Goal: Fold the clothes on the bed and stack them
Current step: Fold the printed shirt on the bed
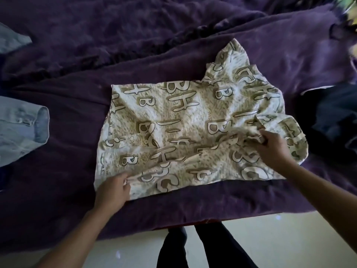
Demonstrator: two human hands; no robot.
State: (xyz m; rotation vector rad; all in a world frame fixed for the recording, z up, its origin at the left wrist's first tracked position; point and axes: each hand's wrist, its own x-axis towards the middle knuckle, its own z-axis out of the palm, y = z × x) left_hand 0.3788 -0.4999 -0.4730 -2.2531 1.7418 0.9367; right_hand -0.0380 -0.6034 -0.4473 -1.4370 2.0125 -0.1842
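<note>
Printed shirt [185, 132] lies lengthwise left-to-right; right hand [274, 149] pinches bunched cloth at its collar end, left hand [114, 188] pinches its near hem corner.

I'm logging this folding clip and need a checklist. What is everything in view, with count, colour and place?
Patterned shirt: one, cream with tan letter print, spread at the middle of the bed.
Denim garment: one, light blue, left edge, a cuffed sleeve showing.
Dark garment: one, navy or black, right edge.
Blanket: one, purple, covering the bed.
Floor: pale, below the bed edge.
Legs: two, in dark trousers, bottom centre.
Left hand: pinching the shirt's near left edge.
Right hand: gripping bunched fabric at the shirt's right.
</note>
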